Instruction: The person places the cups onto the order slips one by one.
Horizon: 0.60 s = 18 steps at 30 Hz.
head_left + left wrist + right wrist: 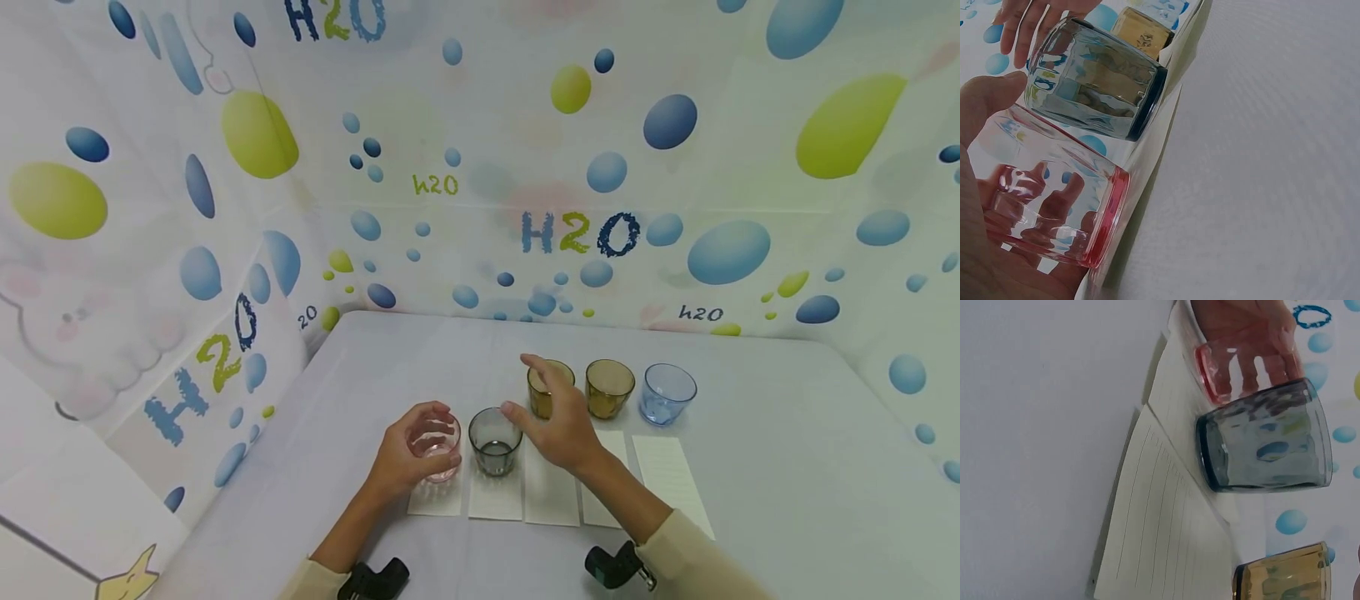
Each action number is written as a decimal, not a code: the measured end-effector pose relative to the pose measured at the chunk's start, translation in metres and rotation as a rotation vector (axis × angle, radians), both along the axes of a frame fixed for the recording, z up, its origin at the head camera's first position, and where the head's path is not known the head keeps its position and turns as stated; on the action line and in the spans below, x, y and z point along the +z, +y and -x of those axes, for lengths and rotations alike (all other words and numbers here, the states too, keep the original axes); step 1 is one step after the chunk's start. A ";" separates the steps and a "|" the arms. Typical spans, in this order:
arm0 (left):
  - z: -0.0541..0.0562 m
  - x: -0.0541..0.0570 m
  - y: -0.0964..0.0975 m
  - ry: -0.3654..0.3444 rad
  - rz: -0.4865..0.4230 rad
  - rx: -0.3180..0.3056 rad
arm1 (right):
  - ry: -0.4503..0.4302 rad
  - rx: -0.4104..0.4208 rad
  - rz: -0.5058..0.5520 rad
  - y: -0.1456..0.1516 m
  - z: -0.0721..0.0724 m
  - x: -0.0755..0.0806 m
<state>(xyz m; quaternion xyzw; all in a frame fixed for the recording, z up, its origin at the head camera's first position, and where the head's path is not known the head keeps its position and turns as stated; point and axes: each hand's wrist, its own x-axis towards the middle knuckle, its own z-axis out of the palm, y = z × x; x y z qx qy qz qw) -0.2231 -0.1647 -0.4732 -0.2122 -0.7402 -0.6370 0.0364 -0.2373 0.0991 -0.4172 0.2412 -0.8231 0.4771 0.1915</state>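
A clear pink glass [444, 471] stands upright on the leftmost paper slip. My left hand [399, 450] holds it from the left, fingers curled round the far side and thumb on the near side. Just right of it, a grey glass [495, 450] stands on the second slip. My right hand [561, 429] is at that glass's right, fingers spread and holding nothing. Its thumb tip is by the grey rim; whether it touches I cannot tell. Behind this hand an amber glass [536, 400] is partly hidden.
Farther right stand a second amber glass [609, 389] and a light blue glass [667, 396]. Lined slips lie in a row: a third [552, 496], a fourth [597, 500] partly under my right forearm, and a fifth [672, 475]. A white cloth [772, 467] covers the table.
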 end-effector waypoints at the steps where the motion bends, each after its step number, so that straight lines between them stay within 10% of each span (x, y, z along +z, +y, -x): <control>1: 0.000 0.000 0.000 -0.001 0.000 0.001 | 0.001 -0.003 0.000 0.000 0.001 0.000; 18: 0.000 0.000 0.000 -0.003 -0.019 0.003 | -0.073 -0.057 0.074 0.015 0.027 -0.003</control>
